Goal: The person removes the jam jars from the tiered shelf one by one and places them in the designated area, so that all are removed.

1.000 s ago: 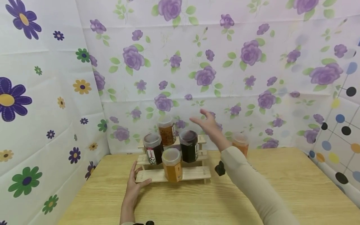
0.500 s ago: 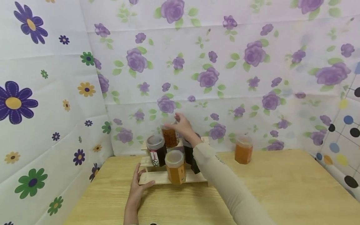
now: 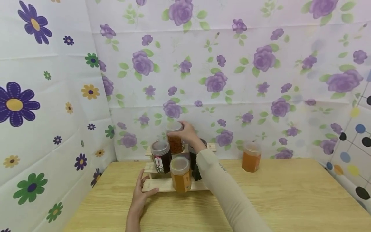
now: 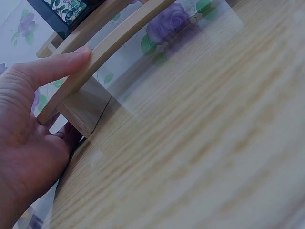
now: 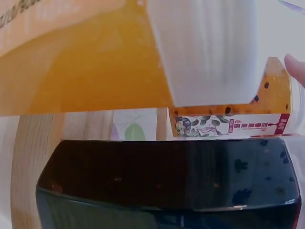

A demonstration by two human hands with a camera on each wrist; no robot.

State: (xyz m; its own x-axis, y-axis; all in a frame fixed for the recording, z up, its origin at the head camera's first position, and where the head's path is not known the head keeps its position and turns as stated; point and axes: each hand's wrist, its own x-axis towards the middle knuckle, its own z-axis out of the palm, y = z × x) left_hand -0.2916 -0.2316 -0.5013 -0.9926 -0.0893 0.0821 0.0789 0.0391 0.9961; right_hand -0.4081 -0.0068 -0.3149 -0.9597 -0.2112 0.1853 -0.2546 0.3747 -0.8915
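Note:
My left hand grips the left end of a small stepped wooden rack. In the left wrist view the thumb lies on top of the front plank, with fingers round its end. On the top step stands a jar of amber, dark-seeded jam. My right hand holds it by its clear lid, thumb at the front, fingers behind. Lower on the rack are a dark jar at left, a golden jar in front, and another dark jar partly hidden by the right arm.
A separate orange jar stands on the wooden table to the right, near the back. Flowered cloth hangs behind the table and along its left. A spotted cloth borders the right side.
The right hand came from above the right of the rack, moved left, and has taken hold of the seeded jam jar's lid. The left hand stays at the rack's end; the view shifted slightly.

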